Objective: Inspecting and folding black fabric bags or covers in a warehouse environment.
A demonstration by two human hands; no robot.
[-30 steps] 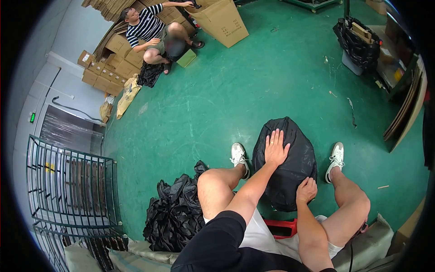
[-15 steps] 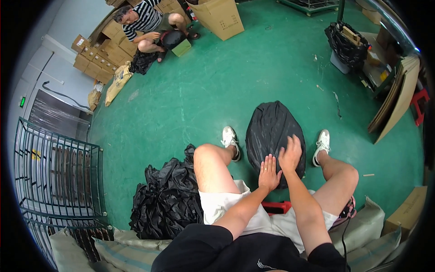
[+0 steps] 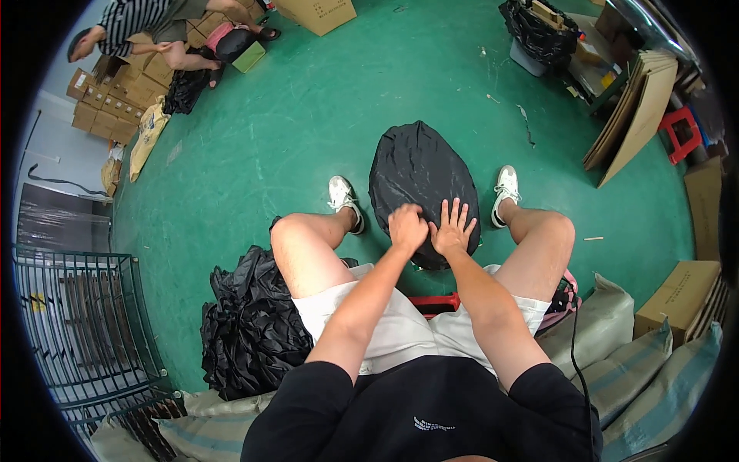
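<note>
A rounded black cover (image 3: 422, 165), smooth with some creases and with whatever is under it hidden, stands on the floor between my feet. My left hand (image 3: 408, 229) is closed with its fingers curled against the cover's near part, seemingly gripping the material. Beside it, my right hand (image 3: 453, 227) lies flat on the cover, fingers spread. A heap of crumpled black covers (image 3: 258, 323) lies on the floor by my left leg.
Stuffed woven sacks (image 3: 627, 366) and a cardboard box (image 3: 677, 296) are at right. Flattened cardboard (image 3: 635, 115) leans near a red stool (image 3: 681, 135). Green metal racking (image 3: 81, 331) stands left. At far left a person (image 3: 154, 31) bends beside stacked cartons (image 3: 115, 100).
My left hand has curled from flat to closed, while my right hand has flattened onto the cover with spread fingers. The whole view has shifted; the other person leans further left.
</note>
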